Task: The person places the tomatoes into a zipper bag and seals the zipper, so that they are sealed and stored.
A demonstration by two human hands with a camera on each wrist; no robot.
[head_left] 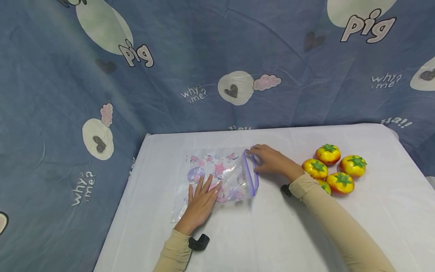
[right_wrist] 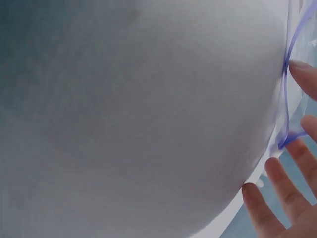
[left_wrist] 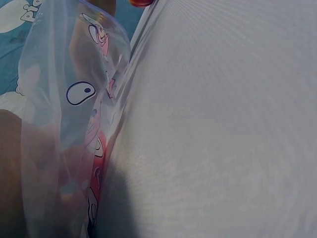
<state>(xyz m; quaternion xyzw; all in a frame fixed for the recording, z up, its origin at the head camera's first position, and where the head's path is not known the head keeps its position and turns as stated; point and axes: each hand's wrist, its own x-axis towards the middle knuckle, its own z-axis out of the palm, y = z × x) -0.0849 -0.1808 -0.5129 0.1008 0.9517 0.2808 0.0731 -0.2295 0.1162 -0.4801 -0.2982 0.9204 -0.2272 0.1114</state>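
Note:
A clear zip bag (head_left: 229,166) with pink and purple cartoon prints lies on the white table, its purple-edged mouth parted toward the right. My left hand (head_left: 199,206) rests on the bag with its fingers extended. In the left wrist view the clear plastic (left_wrist: 54,109) rises beside part of that hand. At the mouth's far corner, my right hand (head_left: 273,161) touches the purple rim. The right wrist view shows its fingers (right_wrist: 285,191) spread and fairly straight, with the thumb by the purple edge (right_wrist: 286,94).
Several yellow-red toy persimmons (head_left: 341,183) with green leafy tops cluster on the table's right side, one partly hidden by the right sleeve (head_left: 334,219). A blue printed cloth (head_left: 210,49) hangs behind the white table (head_left: 272,234).

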